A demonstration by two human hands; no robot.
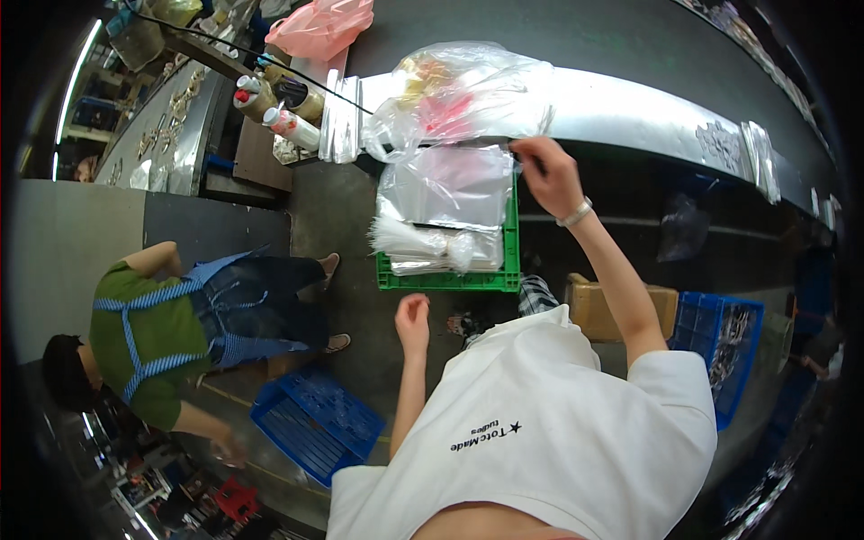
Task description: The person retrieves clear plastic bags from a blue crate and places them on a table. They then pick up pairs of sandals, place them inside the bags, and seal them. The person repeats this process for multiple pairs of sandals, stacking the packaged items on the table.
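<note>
A green crate stands in front of me at the edge of a long work table. Inside it lies a stack of clear plastic bags, with a bundle of thin white plastic strips, probably cable ties, at its near side. My right hand is at the stack's far right corner, fingers curled and thumb pressed in. What it pinches, if anything, is too small to make out. Below the crate's near left corner hangs my left hand, its fingers curled together, touching nothing visible.
Crumpled clear bags lie on the metal-edged table, near a pink bag and several bottles. A co-worker in a striped apron stands at left. Blue crates and a cardboard box are on the floor.
</note>
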